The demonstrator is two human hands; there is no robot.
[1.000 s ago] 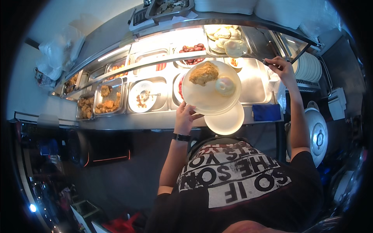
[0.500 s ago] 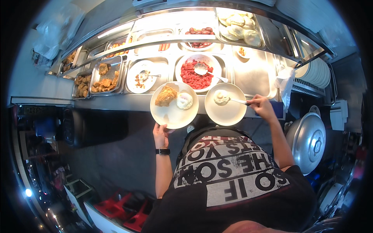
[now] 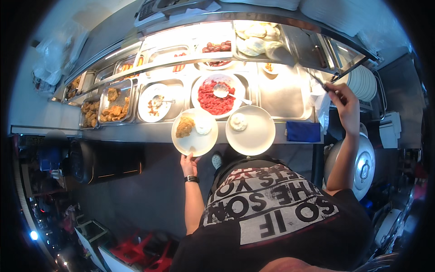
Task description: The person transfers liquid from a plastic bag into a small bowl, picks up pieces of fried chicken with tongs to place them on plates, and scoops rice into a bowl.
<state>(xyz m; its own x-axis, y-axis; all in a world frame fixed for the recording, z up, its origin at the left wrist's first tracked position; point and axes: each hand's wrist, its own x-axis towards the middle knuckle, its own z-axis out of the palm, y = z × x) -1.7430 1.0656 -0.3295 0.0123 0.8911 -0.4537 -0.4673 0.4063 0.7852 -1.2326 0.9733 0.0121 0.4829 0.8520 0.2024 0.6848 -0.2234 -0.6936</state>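
My left hand (image 3: 189, 166) grips the near rim of a pale round plate (image 3: 192, 148), which carries a piece of fried chicken (image 3: 185, 127) and a fried egg (image 3: 204, 127). Beside it, a second pale plate (image 3: 253, 138) overlaps the counter's front edge with one fried egg (image 3: 238, 121) at its upper left; what supports it is hidden. Out to the right, my right hand (image 3: 345, 105) is closed round the dark handle of a spatula (image 3: 319, 81). Its motion-blurred blade reaches the tray of fried eggs (image 3: 258, 38) at the back.
Along the lit counter stand a bowl of red food (image 3: 216, 97) with a spoon, a white dish of scraps (image 3: 152, 111) and trays of fried pieces (image 3: 118, 104). A metal rail (image 3: 181, 60) crosses above them. Stacked plates (image 3: 360, 84) and a large lidded pot (image 3: 358, 167) are at right.
My right hand has lifted the spatula off the right plate and swung it up and right, towards the egg tray. The egg stays on that plate. The left hand keeps its plate.
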